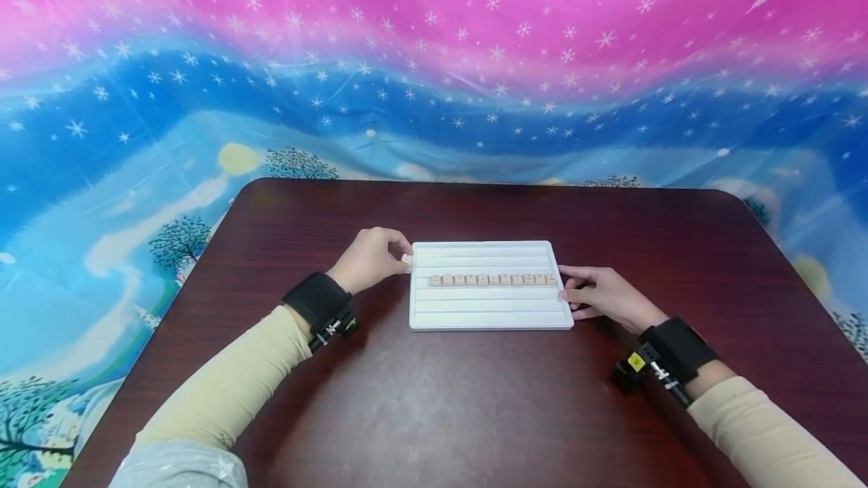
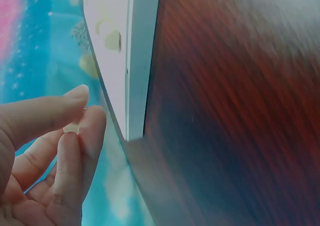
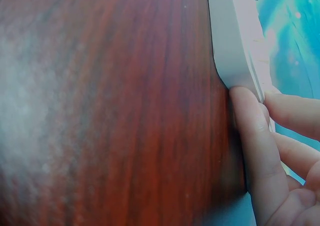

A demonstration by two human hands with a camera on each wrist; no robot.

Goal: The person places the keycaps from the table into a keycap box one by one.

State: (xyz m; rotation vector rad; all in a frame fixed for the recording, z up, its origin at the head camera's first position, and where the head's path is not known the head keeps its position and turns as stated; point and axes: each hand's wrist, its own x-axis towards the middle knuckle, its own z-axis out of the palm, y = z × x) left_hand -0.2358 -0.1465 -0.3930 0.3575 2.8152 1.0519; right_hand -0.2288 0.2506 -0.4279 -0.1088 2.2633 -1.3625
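Note:
A white ridged tray (image 1: pixel 491 315) lies on the table, with a row of small beige keycaps (image 1: pixel 493 280) along one of its middle grooves. My left hand (image 1: pixel 371 257) is beside the tray's left edge and pinches one keycap (image 1: pixel 407 259) between thumb and fingertips. In the left wrist view that keycap (image 2: pixel 73 126) is mostly hidden by the fingers. My right hand (image 1: pixel 606 297) grips the tray's right edge, thumb on the rim and fingers along the side. In the right wrist view, fingers (image 3: pixel 255 136) touch the tray's corner (image 3: pixel 232 70).
The dark reddish-brown table (image 1: pixel 434 405) has a glossy top. Behind it hangs a pink and blue cloth (image 1: pixel 434 81) printed with snowflakes and trees. Black wrist straps (image 1: pixel 317 300) with small cameras sit on both arms.

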